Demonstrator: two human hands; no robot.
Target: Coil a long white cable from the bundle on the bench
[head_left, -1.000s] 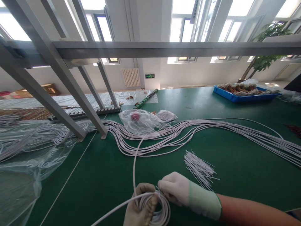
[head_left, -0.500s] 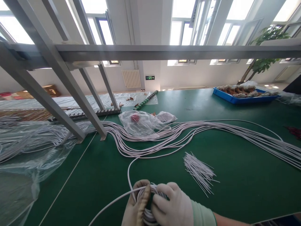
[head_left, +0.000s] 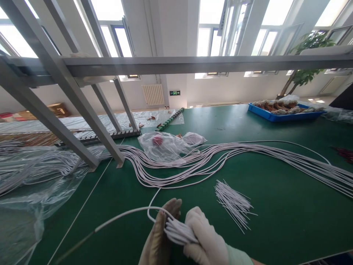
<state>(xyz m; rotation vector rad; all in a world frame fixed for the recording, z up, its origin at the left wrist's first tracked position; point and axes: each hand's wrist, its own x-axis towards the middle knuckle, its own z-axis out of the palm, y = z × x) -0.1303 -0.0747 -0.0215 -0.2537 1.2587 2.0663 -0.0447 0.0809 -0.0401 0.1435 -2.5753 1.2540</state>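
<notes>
Holding: left hand (head_left: pixel 160 239) and right hand (head_left: pixel 204 241), both gloved, fingers closed around a coiled white cable (head_left: pixel 178 231).
Cable look: thin, white, several flattened loops, one loose end trailing left across the green bench (head_left: pixel 275 228).
Nearby: white tie strips (head_left: pixel 233 202).

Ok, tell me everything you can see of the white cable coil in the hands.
The cable coil is a bundle of thin white, plastic-looking loops, pressed flat and seen edge-on near the bottom of the view. The left hand, in a tan glove, backs it from the left; the right hand, in a white glove, grips it from the right. One strand loops out at the top toward the cable bundle on the green table; another trails left.
</notes>
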